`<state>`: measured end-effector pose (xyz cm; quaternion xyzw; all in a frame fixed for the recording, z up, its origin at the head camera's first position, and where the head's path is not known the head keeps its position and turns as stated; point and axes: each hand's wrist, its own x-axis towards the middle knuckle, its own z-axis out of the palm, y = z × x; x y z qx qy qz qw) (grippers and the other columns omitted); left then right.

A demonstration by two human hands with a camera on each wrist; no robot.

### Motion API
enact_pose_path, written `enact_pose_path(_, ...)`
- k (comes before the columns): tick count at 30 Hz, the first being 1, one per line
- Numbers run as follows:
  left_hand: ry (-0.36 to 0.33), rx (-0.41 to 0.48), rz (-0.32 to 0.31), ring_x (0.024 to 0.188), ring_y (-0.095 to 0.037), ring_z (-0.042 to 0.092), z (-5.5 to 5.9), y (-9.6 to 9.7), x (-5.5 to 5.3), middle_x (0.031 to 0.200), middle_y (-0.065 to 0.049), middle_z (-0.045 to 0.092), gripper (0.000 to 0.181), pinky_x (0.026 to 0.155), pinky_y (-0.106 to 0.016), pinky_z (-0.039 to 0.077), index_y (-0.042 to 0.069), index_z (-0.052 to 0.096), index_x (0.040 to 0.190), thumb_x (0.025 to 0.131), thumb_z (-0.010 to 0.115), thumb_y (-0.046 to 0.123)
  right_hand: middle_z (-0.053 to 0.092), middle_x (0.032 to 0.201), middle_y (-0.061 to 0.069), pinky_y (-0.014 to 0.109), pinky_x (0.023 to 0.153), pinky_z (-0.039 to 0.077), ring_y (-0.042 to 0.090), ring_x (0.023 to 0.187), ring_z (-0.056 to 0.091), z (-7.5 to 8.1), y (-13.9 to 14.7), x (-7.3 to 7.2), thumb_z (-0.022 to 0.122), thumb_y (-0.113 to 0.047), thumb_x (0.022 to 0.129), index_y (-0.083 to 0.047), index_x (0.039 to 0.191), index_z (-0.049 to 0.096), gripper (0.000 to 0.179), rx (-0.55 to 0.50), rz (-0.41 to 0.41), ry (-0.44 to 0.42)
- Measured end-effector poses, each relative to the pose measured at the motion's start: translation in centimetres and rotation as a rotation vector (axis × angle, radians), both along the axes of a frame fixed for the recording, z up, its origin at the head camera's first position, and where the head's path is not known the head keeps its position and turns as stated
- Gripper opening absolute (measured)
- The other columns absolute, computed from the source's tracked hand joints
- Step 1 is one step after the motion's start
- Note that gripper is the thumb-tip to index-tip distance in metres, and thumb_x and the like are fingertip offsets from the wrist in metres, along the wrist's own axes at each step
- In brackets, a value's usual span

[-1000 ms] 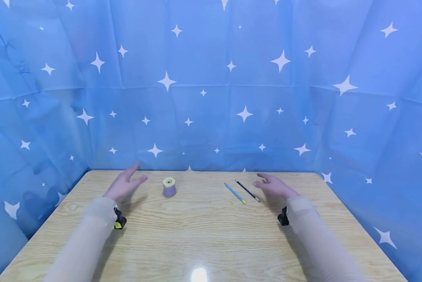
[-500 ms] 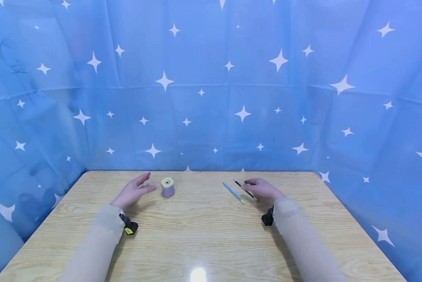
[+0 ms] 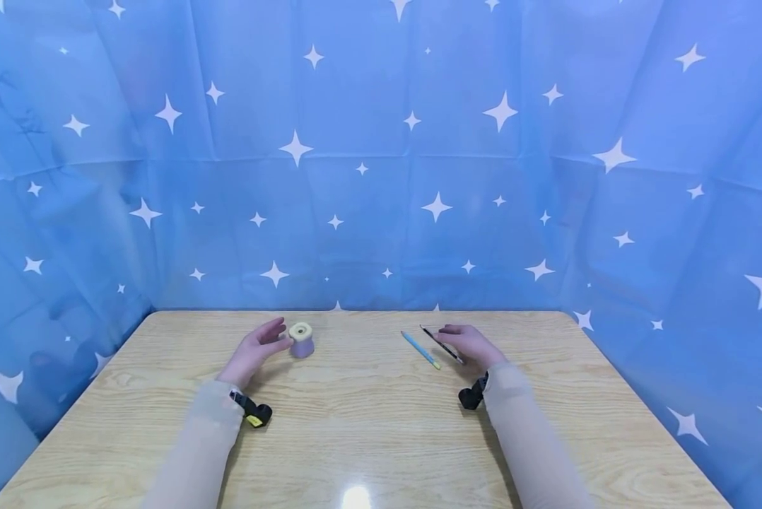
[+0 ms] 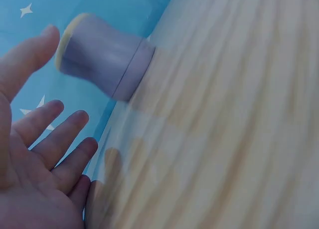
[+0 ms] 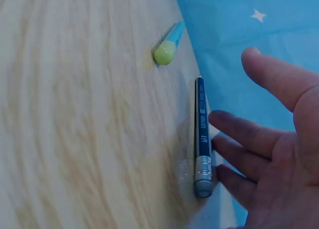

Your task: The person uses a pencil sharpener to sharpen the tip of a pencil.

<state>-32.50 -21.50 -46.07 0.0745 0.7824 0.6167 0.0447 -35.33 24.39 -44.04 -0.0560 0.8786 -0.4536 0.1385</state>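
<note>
Purple waisted cylinder w/ cream holed top (image 3: pixel 302 348): upright nr far edge of pale wood-grain desk (image 3: pixel 355 424), toward far-left corner; sideways knock cd topple it.
Left hand (image 3: pixel 254 355): fingers apart, nothing held; thumb by cream rim, contact can't tell.
Black pencil w/ silver ferrule & grey eraser (image 5: pixel 203 121): flat, right of centre, nr far edge; cd roll if pushed, not pinched.
Right hand (image 3: pixel 473 345): fingers apart, no grip; tips just beside barrel, touch can't tell.
Slim blue pencil w/ yellow-green end (image 3: pixel 420 350): next to black one; stray fingertip cd bump it.
Desk room: ample twd near edge & btw cylinder/pencils; far edge tighter.
Blue star-print curtain (image 3: pixel 355 240): behind far edge, poss. limits reach.
</note>
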Motion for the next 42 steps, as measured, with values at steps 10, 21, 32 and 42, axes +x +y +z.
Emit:
enact_pose_path(10,0.045,0.002,0.053,0.133,-0.035,0.041,-0.7,2.3,0.0,0.146,-0.020,0.043,0.077,0.110,-0.047,0.030,0.003,0.036,0.148,0.085,0.075,0.026,0.023,0.157,0.018,0.053,0.115,0.011,0.038,0.145,0.010,-1.1,1.1,0.0,0.057,-0.044,0.095,-0.001,0.149,0.035,0.072,-0.190,-0.075,-0.048)
enact_pose_path(21,0.091,-0.065,0.099,0.121,-0.030,0.053,-1.2,3.7,-0.2,0.130,-0.015,0.058,0.065,0.104,-0.044,0.038,0.007,0.053,0.137,0.082,0.078,0.030,0.030,0.154,0.018,0.052,0.115,0.013,0.038,0.144,0.015,-1.7,1.0,-0.3,0.058,-0.040,0.096,0.000,0.146,0.040,0.066,-0.220,-0.136,-0.018)
enact_pose_path(32,0.099,-0.069,0.121,0.116,-0.029,0.056,-1.2,3.6,0.0,0.125,-0.016,0.060,0.059,0.100,-0.043,0.041,0.005,0.056,0.133,0.083,0.078,0.029,0.035,0.151,0.018,0.051,0.110,0.029,0.038,0.139,0.028,-2.0,-0.1,-0.1,0.065,-0.019,0.092,0.002,0.134,0.055,0.048,-0.143,-0.151,0.087)
enact_pose_path(42,0.096,-0.052,0.129,0.117,-0.028,0.056,-1.0,3.9,0.1,0.125,-0.014,0.061,0.055,0.101,-0.042,0.041,0.005,0.057,0.131,0.083,0.078,0.023,0.039,0.150,0.015,0.055,0.108,0.029,0.042,0.138,0.028,-1.4,-0.7,-0.2,0.073,-0.013,0.085,-0.003,0.107,0.072,0.024,0.024,-0.158,0.153)
